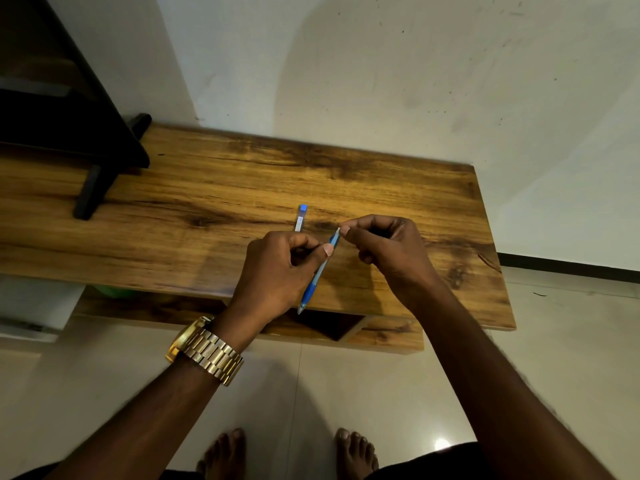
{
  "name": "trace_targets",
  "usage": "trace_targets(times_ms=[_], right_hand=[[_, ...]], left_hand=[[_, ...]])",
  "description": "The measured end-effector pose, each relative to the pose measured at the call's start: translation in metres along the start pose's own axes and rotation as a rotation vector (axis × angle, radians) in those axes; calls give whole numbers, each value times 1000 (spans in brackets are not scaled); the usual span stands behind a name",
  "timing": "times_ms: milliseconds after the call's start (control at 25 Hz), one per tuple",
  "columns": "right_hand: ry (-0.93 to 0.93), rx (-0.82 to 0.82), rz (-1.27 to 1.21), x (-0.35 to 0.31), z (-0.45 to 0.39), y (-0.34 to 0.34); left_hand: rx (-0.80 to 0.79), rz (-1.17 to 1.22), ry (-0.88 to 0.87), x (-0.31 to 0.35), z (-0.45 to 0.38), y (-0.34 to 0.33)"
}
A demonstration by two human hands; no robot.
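- Blue pen (320, 271): long axis runs on a steep diagonal, with the tip toward the person and the back end away and to the right.
- Finish: pale translucent barrel, darker blue grip sleeve, clear tip.
- Location: held above the bench (173, 202), near its front edge.
- Left hand (277, 271): fingers curled round the barrel.
- Right hand (388, 251): fingertips pinch the back end.
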State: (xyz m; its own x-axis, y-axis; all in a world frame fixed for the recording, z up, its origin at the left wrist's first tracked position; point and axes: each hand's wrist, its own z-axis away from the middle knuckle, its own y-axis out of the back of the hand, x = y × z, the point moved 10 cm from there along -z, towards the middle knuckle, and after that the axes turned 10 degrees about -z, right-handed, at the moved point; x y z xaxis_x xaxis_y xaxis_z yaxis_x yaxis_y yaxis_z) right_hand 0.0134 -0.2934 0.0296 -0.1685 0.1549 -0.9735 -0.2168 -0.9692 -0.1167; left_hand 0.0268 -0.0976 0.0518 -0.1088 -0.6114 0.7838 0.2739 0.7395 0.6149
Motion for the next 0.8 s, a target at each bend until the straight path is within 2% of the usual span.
trace_targets(times_ms=[360, 440, 520, 680, 800], right_hand=[[7, -72, 38, 0, -2, -14], [38, -14, -104, -10, -3, -6], [76, 117, -205, -21, -4, 20], [104, 440, 374, -27, 1, 83], [17, 404, 535, -14, -7, 92]], left_hand=[[-53, 14, 3, 0, 1, -8], [-68, 26, 9, -2, 0, -9], [-72, 35, 17, -5, 0, -9], [-30, 73, 50, -9, -1, -2], [-18, 120, 61, -11, -2, -2]])
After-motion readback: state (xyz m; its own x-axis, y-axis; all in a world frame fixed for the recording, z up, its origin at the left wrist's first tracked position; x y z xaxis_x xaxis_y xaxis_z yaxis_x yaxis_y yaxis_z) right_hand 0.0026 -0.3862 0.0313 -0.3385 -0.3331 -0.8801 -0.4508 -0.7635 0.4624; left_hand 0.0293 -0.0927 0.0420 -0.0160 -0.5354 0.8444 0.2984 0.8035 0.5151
